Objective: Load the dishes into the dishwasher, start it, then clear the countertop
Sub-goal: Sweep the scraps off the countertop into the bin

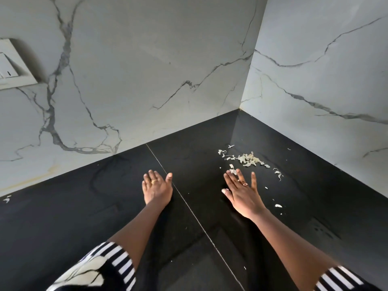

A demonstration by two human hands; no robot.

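Both hands flat, spread, empty: left hand (157,189), right hand (241,193) on glossy black countertop (84,206); papery pale peel scraps (248,159) beyond right fingertips.

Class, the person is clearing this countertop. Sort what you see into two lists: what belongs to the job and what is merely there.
Belongs to the job:
peel scraps
countertop
left hand
right hand

Merely there:
wall switch plate
marble-look walls

Black polished stone surface (210,175), glossy and smooth, faintly reflective. White grey-veined marble-look wall panels (147,70), smooth with a soft sheen. Pale papery dry peel scraps (249,159). Striped cloth sleeves (117,261).
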